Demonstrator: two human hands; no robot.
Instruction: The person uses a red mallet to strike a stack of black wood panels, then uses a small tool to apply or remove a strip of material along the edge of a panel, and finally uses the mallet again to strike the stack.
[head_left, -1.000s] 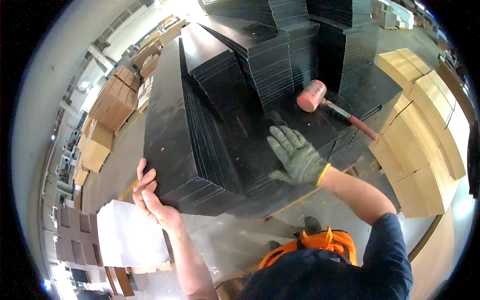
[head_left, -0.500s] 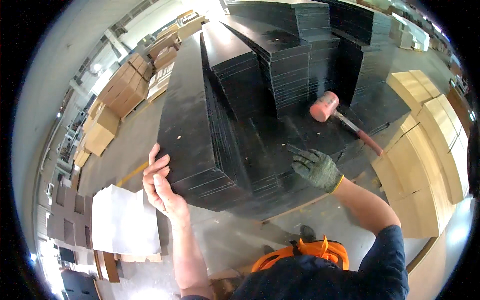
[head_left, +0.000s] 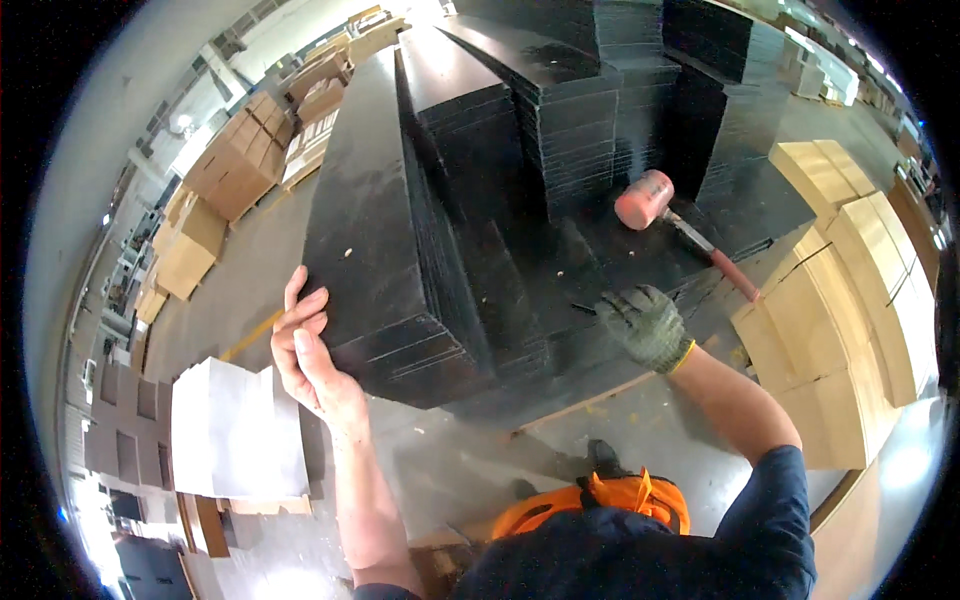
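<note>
While the bare left hand (head_left: pixel 308 352) lies flat against the near left corner of the tall stack of black sheets (head_left: pixel 375 240), fingers straight and close together and closed on nothing, the gloved right hand (head_left: pixel 648 325) rests palm down, fingers spread, on the lower stack of black sheets (head_left: pixel 560 290) right of centre, clamped on nothing either. Judging by how things lie, the squaring of these sheets is partly done: the tall stack's left face looks fairly flush, yet near its bottom corner a few sheet edges stick out in steps, so some aligning seems left there. Where the gloved hand presses, the lower stack also shows staggered edges toward the bottom of the frame, and that part appears unfinished too. A rubber mallet (head_left: pixel 645 198) with a pinkish head and reddish handle lies untouched on the black sheets above the right hand, well apart from both hands. More black stacks (head_left: pixel 640 80) rise in the upper middle of the frame, seemingly neat already. Pale wooden boards (head_left: pixel 850 290) sit at the right edge, cardboard boxes (head_left: pixel 235 165) at the upper left, and a white sheet pile (head_left: pixel 235 435) on the floor at the lower left. An orange strap bundle (head_left: pixel 600 500) hangs at the person's waist.
</note>
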